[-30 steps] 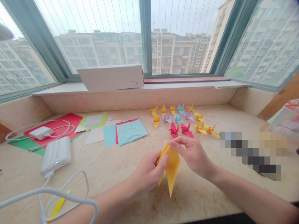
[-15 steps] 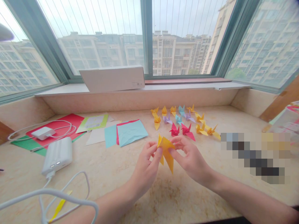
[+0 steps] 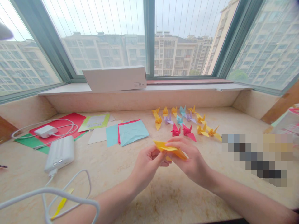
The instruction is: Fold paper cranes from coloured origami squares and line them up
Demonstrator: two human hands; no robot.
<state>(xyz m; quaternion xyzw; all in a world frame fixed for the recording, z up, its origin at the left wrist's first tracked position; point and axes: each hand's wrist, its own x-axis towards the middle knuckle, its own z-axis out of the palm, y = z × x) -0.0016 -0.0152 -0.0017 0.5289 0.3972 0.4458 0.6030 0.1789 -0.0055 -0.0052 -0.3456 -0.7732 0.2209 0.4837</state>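
A partly folded piece of yellow origami paper [image 3: 179,152] is held between my two hands above the stone counter. My left hand [image 3: 150,160] pinches its left end, thumb in front and fingers behind. On the other side, my right hand [image 3: 187,152] grips it with the thumb below and fingers over the top. The paper lies tilted nearly flat, its layers showing along the upper edge. Just beyond stand two red paper cranes [image 3: 188,132], in front of several yellow, blue and purple cranes [image 3: 179,120].
Blue paper sheets [image 3: 134,132] lie left of the cranes, beside a lime-bordered packet [image 3: 94,121] and red paper [image 3: 72,119]. A white power bank [image 3: 60,152], a charger [image 3: 46,131] and a looping cable [image 3: 77,199] occupy the left. A white box [image 3: 114,79] rests on the sill.
The yellow paper has turned from upright, points hanging down, to lying nearly flat. My right fingers have moved over its top, and the left hand has shifted slightly.
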